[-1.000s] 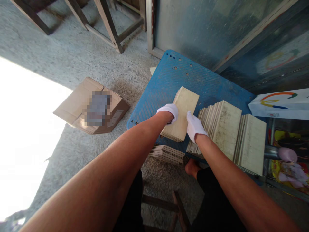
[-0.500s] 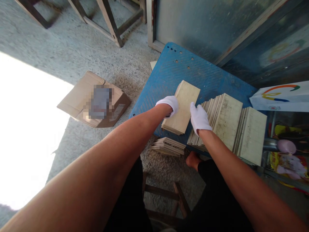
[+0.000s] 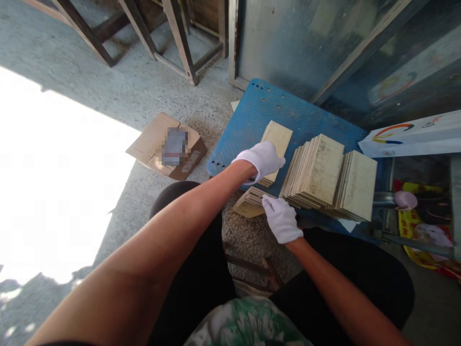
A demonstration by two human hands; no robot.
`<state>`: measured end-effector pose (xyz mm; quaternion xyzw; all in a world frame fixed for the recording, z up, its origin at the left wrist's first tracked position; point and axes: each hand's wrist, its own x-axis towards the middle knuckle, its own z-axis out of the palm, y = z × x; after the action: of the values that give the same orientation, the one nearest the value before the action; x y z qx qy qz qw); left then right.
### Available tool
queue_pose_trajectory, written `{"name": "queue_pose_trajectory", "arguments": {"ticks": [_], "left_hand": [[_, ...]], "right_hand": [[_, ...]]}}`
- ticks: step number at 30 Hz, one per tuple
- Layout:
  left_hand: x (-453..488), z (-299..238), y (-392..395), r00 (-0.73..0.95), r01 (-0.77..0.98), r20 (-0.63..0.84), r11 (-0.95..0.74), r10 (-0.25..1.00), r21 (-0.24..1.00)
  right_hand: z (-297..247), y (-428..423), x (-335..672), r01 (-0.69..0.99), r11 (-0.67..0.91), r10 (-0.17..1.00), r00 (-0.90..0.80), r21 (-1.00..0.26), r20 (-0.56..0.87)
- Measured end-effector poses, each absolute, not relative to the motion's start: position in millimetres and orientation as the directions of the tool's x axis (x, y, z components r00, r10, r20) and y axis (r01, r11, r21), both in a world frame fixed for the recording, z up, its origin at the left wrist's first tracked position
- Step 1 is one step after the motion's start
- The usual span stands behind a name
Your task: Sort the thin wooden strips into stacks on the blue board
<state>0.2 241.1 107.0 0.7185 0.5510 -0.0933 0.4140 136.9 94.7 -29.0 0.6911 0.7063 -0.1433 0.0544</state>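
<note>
My left hand (image 3: pixel 263 157), in a white glove, lies across the lower half of a small stack of flat wooden boards (image 3: pixel 281 136) on the blue table (image 3: pixel 234 139). Its fingers are curled, and what they hold, if anything, is hidden. Below the table's near edge, my right hand (image 3: pixel 283 218), also gloved, is closed at the right end of a lower, tilted stack of boards (image 3: pixel 249 207). Right of the hands stand two larger leaning rows of boards, a thick one (image 3: pixel 322 168) and a thinner one (image 3: pixel 358 185).
An open cardboard box (image 3: pixel 196 156) with a blurred-out item stands on the concrete floor at left. Wooden frame legs (image 3: pixel 180 41) are behind it. A white printed bag (image 3: pixel 414 132) lies at right, above a pink cup (image 3: pixel 405 199). A framed panel (image 3: pixel 281 43) borders the table's back.
My left hand has moved from the small stack's left side onto its top. My right hand has come down from beside the thick row to the lower stack. The view has shifted.
</note>
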Motion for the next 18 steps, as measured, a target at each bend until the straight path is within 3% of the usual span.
{"name": "queue_pose_trajectory", "arguments": {"ticks": [5,8,10,15,18], "left_hand": [[-9.7,104.3,209.3,0.403,0.859,-0.598,-0.061,0.693,0.508],[-16.0,88.5,209.8,0.362,0.895,-0.627,-0.069,0.690,0.441],[-17.1,81.3,214.1,0.363,0.904,-0.621,-0.102,0.694,0.414],[-10.9,78.7,220.5,0.460,0.856,-0.539,-0.192,0.705,0.480],[-6.6,76.8,217.8,0.487,0.861,-0.547,-0.267,0.681,0.434]], "right_hand": [[-37.0,61.9,120.6,0.996,0.088,0.933,-0.085,-0.007,-0.348],[-41.6,58.6,118.6,0.987,0.150,0.922,-0.120,0.054,-0.367],[-44.2,59.3,118.7,0.981,0.184,0.921,-0.151,0.059,-0.359],[-52.6,63.2,114.9,0.970,0.230,0.928,-0.197,0.072,-0.316],[-59.5,63.8,111.2,0.967,0.237,0.939,-0.204,0.088,-0.278]]}}
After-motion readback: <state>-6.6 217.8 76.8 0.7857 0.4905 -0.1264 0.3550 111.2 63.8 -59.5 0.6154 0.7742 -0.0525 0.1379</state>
